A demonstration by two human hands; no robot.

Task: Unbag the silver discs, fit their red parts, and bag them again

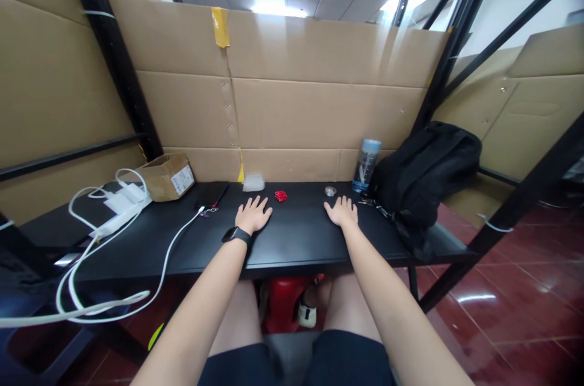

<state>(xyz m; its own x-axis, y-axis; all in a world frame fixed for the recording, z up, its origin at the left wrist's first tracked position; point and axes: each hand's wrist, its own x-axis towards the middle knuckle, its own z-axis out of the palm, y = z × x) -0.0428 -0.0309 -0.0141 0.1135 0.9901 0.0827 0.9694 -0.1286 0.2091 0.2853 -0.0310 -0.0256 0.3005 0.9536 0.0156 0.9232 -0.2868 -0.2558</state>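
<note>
With left hand (253,214) and right hand (342,212) spread and empty, I'd rest both flat, clear of the red bundle (281,196) below mid-frame

No text can be read — print on the cardboard box's (159,184) white label (183,180) is too small.

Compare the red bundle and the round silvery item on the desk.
Color: the red bundle is bright red; the silvery item is grey.
Outline: the red bundle looks uneven, the silvery item rounder.
Place: the red bundle lies nearer the left hand, the silvery item nearer the right hand.
Shared: both small.
</note>
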